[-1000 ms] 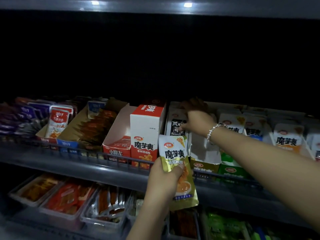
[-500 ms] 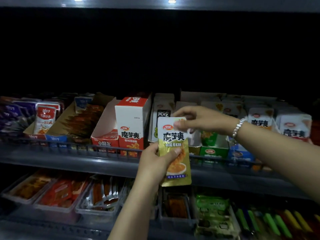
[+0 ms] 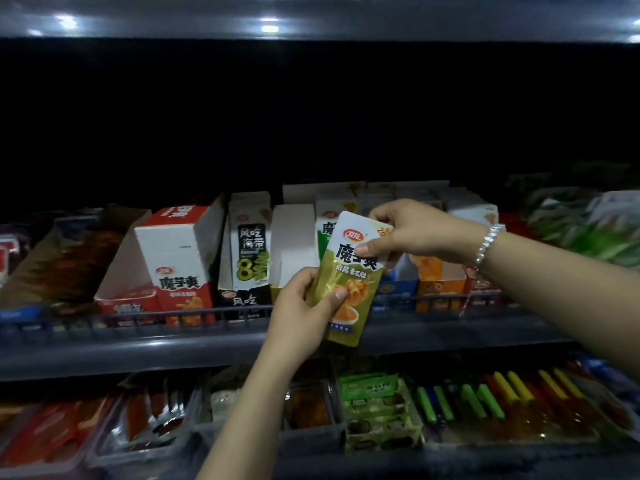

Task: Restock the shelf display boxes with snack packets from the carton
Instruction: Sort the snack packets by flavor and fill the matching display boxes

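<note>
A: Biggest first. Dark shelf (image 3: pixel 207 344) with a wire front rail, row of display boxes on it. Lower shelf under it has clear trays of packets and coloured sticks, all below the fingers.

B: Boxes?

A: Red-and-white box (image 3: pixel 180 258) well to the left of the fingers, black seaweed box (image 3: pixel 250 251) next to it, then a white open box (image 3: pixel 292 244) just left of and behind the held packet. Green box (image 3: pixel 323 233) sits right behind the packet, orange box (image 3: pixel 440 282) below the right wrist.

B: Task thing?

A: One yellow-green snack packet (image 3: pixel 351 282), held between both hands in front of the boxes. Long axis roughly upright, top leaning a bit to the right. No carton in view.

B: Hands?

A: Left hand (image 3: pixel 304 317) grips the lower left edge, thumb across the front, fingers wrapped behind. Right hand (image 3: pixel 415 233) pinches the top, thumb on the front face, other fingers curled over the top edge. Bracelet (image 3: pixel 488 244) on that wrist.

B: What does the next move turn on?

A: My read: the packet goes back and slightly left or straight behind, into an open box. Both hands are on it; the right holds the top end, nearer the boxes, so it likely does the placing. Which box matches I can't tell for sure.
</note>
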The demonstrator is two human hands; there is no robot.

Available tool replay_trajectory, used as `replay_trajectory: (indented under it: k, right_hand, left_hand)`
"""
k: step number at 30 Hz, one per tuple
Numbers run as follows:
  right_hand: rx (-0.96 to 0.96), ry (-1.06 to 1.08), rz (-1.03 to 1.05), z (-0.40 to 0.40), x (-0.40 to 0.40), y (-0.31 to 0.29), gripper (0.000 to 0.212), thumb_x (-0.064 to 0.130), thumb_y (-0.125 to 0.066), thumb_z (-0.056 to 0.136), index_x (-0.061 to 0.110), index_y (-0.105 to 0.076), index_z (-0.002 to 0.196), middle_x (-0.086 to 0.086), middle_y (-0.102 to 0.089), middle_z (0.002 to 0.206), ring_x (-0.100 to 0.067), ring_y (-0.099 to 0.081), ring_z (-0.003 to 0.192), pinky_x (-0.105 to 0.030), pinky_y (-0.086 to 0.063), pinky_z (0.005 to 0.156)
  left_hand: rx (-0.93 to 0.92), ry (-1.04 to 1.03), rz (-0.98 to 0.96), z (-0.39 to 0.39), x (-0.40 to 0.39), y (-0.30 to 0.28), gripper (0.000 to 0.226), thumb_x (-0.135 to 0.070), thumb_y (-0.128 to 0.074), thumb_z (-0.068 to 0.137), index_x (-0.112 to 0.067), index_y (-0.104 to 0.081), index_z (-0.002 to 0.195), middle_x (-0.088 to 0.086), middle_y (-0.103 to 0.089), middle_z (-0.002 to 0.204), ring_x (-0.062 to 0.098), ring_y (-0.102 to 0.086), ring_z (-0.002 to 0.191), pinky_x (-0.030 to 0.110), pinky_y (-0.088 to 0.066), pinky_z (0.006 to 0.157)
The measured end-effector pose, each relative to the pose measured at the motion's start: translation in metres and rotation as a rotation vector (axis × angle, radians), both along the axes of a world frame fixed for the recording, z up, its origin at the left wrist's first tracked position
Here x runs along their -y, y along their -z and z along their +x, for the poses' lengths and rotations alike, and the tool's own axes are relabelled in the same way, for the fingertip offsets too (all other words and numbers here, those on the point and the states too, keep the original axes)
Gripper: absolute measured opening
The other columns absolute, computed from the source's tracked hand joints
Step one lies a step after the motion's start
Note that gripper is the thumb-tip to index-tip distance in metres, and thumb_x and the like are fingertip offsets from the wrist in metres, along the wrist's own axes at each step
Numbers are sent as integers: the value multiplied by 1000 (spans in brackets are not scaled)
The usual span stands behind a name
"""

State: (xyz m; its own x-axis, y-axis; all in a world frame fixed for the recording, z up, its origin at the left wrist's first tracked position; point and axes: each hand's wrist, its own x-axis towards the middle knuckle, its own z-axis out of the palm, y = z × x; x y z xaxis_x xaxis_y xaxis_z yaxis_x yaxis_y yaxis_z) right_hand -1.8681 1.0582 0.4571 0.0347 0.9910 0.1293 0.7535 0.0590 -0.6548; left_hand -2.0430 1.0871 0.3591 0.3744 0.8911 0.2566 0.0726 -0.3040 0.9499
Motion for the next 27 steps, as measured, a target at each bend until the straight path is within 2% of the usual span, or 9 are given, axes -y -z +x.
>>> replay_trajectory:
  k: [4,7,11,14,16,19,21,24,27]
  right_hand:
    - [-46,-31,-91,17,20,-11,27,16,-76,77,14,-57,95,0,-68,83,-6,-67,60,-24,-56,54]
    - [8,-17,-78,25,28,-15,26,13,-77,76,19,-56,90,1,-67,82,-8,-66,60,-23,-55,51]
    - [36,38,-12,40,34,-21,23,13,-78,74,19,-58,82,-1,-67,80,-8,-65,62,-22,-54,51]
    - [113,94,16,52,38,-28,24,16,-79,73,21,-56,78,3,-65,76,2,-61,52,-15,-48,46]
    - [143,144,58,62,40,-32,24,17,-79,73,21,-56,77,2,-66,76,-1,-62,55,-16,-50,46]
    - [228,236,144,80,42,-36,24,17,-78,75,18,-55,83,-2,-65,79,-12,-63,63,-21,-54,51]
    - [235,297,207,93,42,-40,24,16,-77,76,16,-55,85,-6,-65,82,-16,-63,64,-22,-53,51]
    - [182,368,329,107,42,-44,25,15,-74,79,8,-58,97,-10,-65,88,-20,-63,66,-17,-51,49]
    - [71,361,414,113,41,-43,24,13,-70,82,7,-56,102,-10,-62,90,-20,-61,70,-12,-50,48]
  left_hand:
    - [-2,-30,141,25,9,-3,18,-17,-70,85,-31,-60,91,-11,-68,93,8,-65,87,27,-54,77]
    - [14,-32,213,41,15,-2,20,-20,-68,86,-36,-58,91,-14,-68,94,3,-64,87,29,-55,78]
    - [22,-22,253,62,21,-5,23,-24,-63,91,-44,-52,90,-25,-61,89,-15,-58,82,16,-51,72]
    - [17,2,251,78,25,-8,13,-28,-57,94,-39,-53,99,-25,-59,91,-13,-57,83,18,-53,75]
    - [2,16,218,85,26,-8,21,-32,-54,95,-30,-54,115,-26,-56,97,-14,-55,88,14,-52,76]
    - [-77,10,279,95,20,-3,43,-37,-53,94,-21,-49,134,-13,-57,122,1,-54,112,24,-48,94]
    - [-201,-41,403,101,17,2,45,-36,-52,96,-20,-47,138,-5,-51,136,12,-44,127,33,-35,108]
    - [-350,-118,551,105,16,10,38,-29,-52,96,-21,-51,134,-2,-50,136,16,-38,131,22,-15,102]
    - [-380,-184,595,107,13,18,32,-23,-55,94,-19,-59,125,2,-53,130,22,-42,126,25,-14,101]
